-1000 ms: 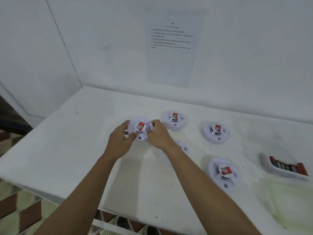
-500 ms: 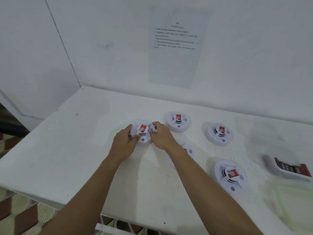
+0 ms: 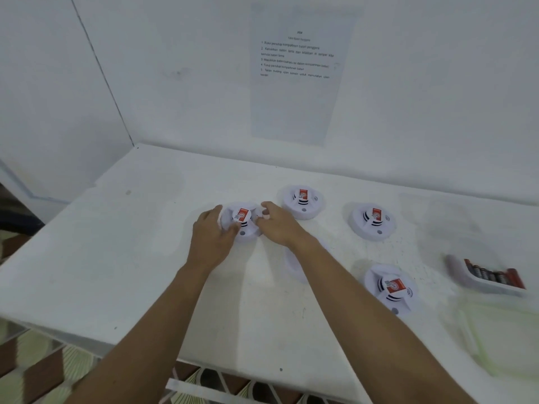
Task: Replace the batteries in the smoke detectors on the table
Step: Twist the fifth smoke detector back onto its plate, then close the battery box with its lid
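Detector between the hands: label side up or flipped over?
Label side up: the detector shows its red sticker on top; left hand and right hand grip its sides.

a plain white workstation
beyond our right hand [image 3: 280, 225] a printed instruction sheet [image 3: 297, 83] is stuck to the bare wall [image 3: 437, 83]; right of that hand, matching smoke detectors [image 3: 373, 223] and a tray of batteries [image 3: 458, 268] sit on the white table [image 3: 116, 258].

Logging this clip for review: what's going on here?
A person holds one smoke detector between both hands, the left hand and right hand gripping its sides, near the middle of the table. Other detectors lie to its right, and a tray of batteries sits at the far right.
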Motion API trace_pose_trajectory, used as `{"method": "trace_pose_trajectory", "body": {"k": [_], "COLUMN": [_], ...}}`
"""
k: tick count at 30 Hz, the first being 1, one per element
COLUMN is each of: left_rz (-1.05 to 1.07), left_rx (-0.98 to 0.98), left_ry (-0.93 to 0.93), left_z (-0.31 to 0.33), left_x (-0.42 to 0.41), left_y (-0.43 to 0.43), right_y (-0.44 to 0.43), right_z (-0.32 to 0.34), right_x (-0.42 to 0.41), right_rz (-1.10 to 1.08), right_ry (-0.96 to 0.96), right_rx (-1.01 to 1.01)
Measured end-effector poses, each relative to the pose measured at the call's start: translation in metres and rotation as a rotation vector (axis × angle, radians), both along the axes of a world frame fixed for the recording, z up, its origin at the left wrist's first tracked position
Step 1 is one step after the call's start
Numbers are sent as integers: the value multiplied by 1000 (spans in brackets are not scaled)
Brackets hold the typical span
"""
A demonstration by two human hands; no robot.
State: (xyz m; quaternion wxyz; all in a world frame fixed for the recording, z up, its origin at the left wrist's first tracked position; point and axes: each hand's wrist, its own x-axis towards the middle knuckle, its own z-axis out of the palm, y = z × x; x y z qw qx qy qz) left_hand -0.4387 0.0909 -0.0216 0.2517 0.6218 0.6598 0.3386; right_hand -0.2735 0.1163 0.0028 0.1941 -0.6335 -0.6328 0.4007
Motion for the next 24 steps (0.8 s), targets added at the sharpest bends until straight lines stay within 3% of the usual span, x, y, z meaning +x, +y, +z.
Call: {"method": "trace_pose_trajectory", "body": {"k": [5,12,19,24], "left_rz": [15,-192,-477,-684], "left_rx": [138,173,52,-23], "left_ry": [-170,-312,-185,100], "left_z": [21,69,66,37], "left_x": [26,122,245,320], "left_y": [-16,-61,-114,-145], "right_y": [-30,-97,-178,-232], "right_z": [22,58,54,33], "right_x": [29,121,263,346], "right_rz": [-39,-177,-295,-340], "right_ry": [130,313,142,68], "right_rx": [99,270,294,236]}}
